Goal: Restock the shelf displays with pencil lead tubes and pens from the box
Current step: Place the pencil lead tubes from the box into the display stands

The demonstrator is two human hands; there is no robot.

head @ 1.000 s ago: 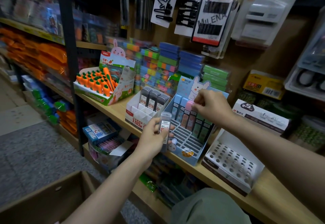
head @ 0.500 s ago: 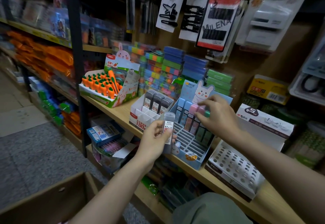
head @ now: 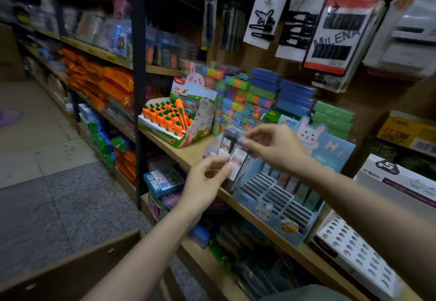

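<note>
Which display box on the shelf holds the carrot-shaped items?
The green-and-white display box at the left end of the shelf, with a pink bunny header. The white box holds dark tubes; the blue bunny display has slotted rows.

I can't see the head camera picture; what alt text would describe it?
Two bare hands hold a clear pencil lead tube between them over a shop shelf: the left hand pinches its lower end, the right hand its top. Below sits a blue bunny display tray, with carrot-shaped items further left.
</note>
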